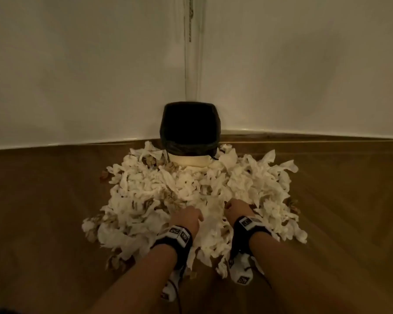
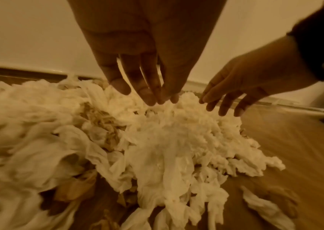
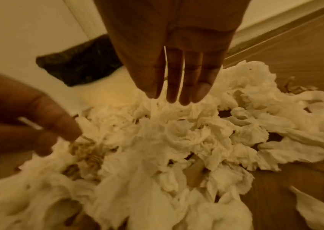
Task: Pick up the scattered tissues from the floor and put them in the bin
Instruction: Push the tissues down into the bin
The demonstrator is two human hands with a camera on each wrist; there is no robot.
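Both my forearms enter from the lower edge, each with a black wrist strap (image 1: 173, 240) carrying white marker blocks whose printed patterns are too small for me to read. Bare wooden floor (image 1: 43, 211) lies open to the left of the heap. My left hand (image 1: 187, 219) hangs over the near middle of the tissues (image 1: 168, 193), fingers (image 2: 147, 95) extended downward and close together, tips touching the paper, nothing gripped. My right hand (image 1: 237, 209) sits just beside it, fingers (image 3: 174, 87) straight and together, tips at the paper, holding nothing. The tissues spread in a broad crumpled pile from my wrists to the bin (image 1: 191, 130), which stands at the far edge in the wall corner, lined with a black bag. More open floor extends to the right, bounded by the skirting board (image 1: 315, 135).
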